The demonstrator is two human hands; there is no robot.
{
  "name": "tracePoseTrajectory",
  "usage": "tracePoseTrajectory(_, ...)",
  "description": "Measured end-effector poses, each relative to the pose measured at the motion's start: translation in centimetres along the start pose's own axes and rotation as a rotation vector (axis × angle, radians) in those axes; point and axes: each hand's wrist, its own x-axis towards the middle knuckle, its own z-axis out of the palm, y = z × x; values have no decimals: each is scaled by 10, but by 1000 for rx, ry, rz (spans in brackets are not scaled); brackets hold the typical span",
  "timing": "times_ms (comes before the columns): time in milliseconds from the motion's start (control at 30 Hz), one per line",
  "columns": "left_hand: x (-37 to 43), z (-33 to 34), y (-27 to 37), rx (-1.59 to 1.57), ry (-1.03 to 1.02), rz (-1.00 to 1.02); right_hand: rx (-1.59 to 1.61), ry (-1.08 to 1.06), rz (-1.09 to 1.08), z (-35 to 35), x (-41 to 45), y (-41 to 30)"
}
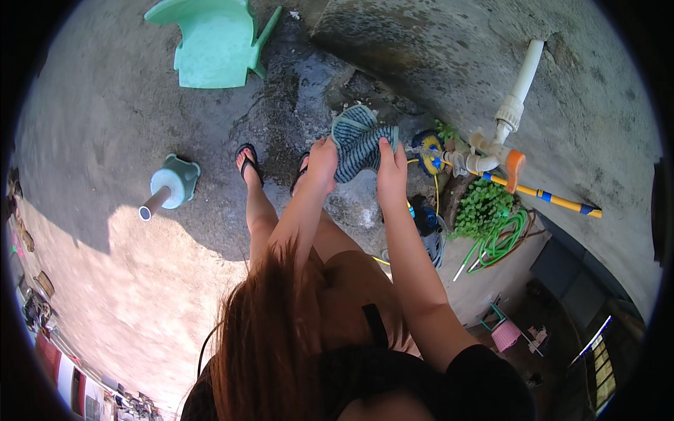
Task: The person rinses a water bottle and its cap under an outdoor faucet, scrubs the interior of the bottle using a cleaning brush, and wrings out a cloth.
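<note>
A striped blue-grey cloth [359, 144] is stretched between my two hands, in front of my legs. My left hand [322, 163] grips its left edge, and my right hand [391, 167] pinches its right edge with the thumb on top. Just right of the cloth, water [421, 151] spurts from a wall tap [461, 162] with an orange lever handle [515, 167]. The white pipe [528, 71] above feeds the tap.
A green plastic chair [216, 47] stands at the upper left, and a stool [174, 181] with a tube on it at the left. Near the wall are a yellow pole [558, 200], a round brush [429, 150], leafy plants [482, 210] and a coiled green hose [503, 244]. The concrete by my sandals is wet.
</note>
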Motion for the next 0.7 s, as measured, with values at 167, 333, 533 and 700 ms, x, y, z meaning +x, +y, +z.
tracePoseTrajectory(167,-26,22,-2,23,-172,-168,247,71,326,12,15,6)
tracePoseTrajectory(333,-30,16,15,170,-335,-202,256,-112,229,2,23,5)
tracePoseTrajectory(533,-39,22,11,1100,-175,275,182,-197,192,18,16,-19)
tracePoseTrajectory(700,-40,32,19,1162,-149,187,308,-140,332,18,20,-33)
